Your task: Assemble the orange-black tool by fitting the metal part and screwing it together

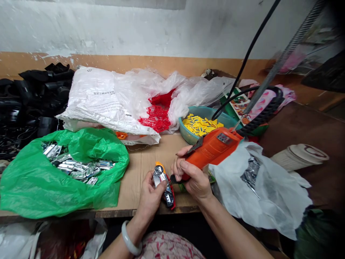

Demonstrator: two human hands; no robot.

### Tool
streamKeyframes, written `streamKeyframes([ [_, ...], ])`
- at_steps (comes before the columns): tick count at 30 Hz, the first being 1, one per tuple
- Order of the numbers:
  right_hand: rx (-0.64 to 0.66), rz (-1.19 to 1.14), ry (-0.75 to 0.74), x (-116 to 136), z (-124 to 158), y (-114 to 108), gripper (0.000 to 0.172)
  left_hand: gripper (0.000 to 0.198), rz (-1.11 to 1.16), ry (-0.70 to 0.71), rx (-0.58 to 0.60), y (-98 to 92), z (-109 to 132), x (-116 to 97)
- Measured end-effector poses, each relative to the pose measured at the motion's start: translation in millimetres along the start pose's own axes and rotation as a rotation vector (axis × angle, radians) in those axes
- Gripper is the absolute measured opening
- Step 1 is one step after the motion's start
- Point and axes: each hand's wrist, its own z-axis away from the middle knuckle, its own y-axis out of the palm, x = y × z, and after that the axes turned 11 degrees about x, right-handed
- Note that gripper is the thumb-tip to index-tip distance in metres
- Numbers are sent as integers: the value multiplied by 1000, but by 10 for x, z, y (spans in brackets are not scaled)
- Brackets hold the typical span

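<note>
In my left hand (150,194) is a small toy car (169,197) with grey and black parts, an orange end and a red side. My thumb presses on its near face. The fingers of my right hand (198,181) are wrapped round an orange electric screwdriver (215,147), which tilts down to the left. Its black nose (176,179) points at the side of the toy car; whether the tip touches a screw I cannot tell. A spring (285,54) and a black cable run up from the screwdriver's back end.
On the left lies a green bag (102,144) of shiny metallic parts. A white sack (99,90) and red plastic parts (157,115) lie behind. A teal basin (188,135) holds yellow pieces (201,124). At right are a white bag (275,194) and a pale ribbed container (291,158). Black parts (32,100) are heaped far left.
</note>
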Motion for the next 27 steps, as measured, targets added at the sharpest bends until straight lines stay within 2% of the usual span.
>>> streamKeyframes([
  [20, 4, 18, 6, 65, -39, 40, 22, 46, 165, -122, 39, 2, 26, -4],
  [27, 17, -2, -4, 31, -33, 46, 19, 49, 178, -123, 48, 0, 16, 7],
])
